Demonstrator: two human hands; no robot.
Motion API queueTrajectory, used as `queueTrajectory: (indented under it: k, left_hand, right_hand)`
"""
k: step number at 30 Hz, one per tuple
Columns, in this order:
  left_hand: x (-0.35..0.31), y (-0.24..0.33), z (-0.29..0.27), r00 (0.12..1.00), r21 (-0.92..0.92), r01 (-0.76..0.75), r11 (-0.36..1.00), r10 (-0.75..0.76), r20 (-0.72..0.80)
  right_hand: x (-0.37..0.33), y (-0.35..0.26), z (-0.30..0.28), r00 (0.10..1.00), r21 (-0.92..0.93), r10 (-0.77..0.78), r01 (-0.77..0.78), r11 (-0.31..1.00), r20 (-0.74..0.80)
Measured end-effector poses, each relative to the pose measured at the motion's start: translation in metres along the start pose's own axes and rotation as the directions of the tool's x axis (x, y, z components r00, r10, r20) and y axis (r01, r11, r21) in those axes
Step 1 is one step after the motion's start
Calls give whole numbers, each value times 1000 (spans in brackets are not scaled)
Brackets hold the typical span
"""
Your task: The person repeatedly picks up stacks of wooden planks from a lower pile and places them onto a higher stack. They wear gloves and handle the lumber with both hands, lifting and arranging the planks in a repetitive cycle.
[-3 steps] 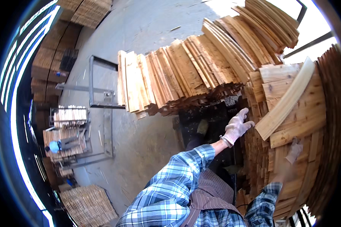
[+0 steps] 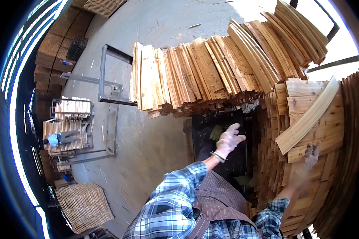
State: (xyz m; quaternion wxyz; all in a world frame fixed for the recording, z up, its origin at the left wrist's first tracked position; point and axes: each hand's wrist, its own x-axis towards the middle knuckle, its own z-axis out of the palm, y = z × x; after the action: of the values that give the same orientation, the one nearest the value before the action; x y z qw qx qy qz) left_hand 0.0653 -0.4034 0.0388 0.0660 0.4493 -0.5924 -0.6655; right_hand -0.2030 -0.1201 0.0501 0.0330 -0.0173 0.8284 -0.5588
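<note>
Seemingly, the stack (image 2: 321,128) is partly laid; many boards (image 2: 205,69) remain; left hand (image 2: 228,141) empty; right hand (image 2: 312,154) blurred, grip unclear.

Well left of the left hand (image 2: 229,142) are a metal frame (image 2: 102,73), a person (image 2: 55,139) and a slatted stack (image 2: 83,207).

No text, label, brand, number or sign can be read at any hour of the clock face.
</note>
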Motion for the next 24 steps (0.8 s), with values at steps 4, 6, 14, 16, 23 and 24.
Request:
queueTrajectory:
  k: [4, 6, 14, 16, 23, 24]
  left_hand:
    - [-14, -67, -159, 847, -152, -52, 987, -37, -530]
    - [-12, -86, -242, 664, 80, -24, 996, 76, -744]
    - [104, -15, -491, 479, 463, -140, 875, 469, -742]
    - [149, 64, -503, 550, 518, 425, 742, 243, -799]
    - [213, 48, -562, 543, 368, 767, 527, -227, -808]
    - [213, 40, -575, 584, 394, 722, 568, -196, -787]
  right_hand:
    - [-65, -123, 148, 867, 150, 46, -138, 979, 495]
    - [-100, -139, 218, 694, 61, 57, -144, 988, 718]
    - [-202, -144, 439, 143, -299, 320, -149, 943, 937]
    - [-203, -136, 482, 139, -308, 320, -100, 946, 937]
    - [-246, -122, 606, 139, -239, 246, -65, 969, 959]
    - [-260, -112, 622, 103, -261, 276, -138, 955, 956]
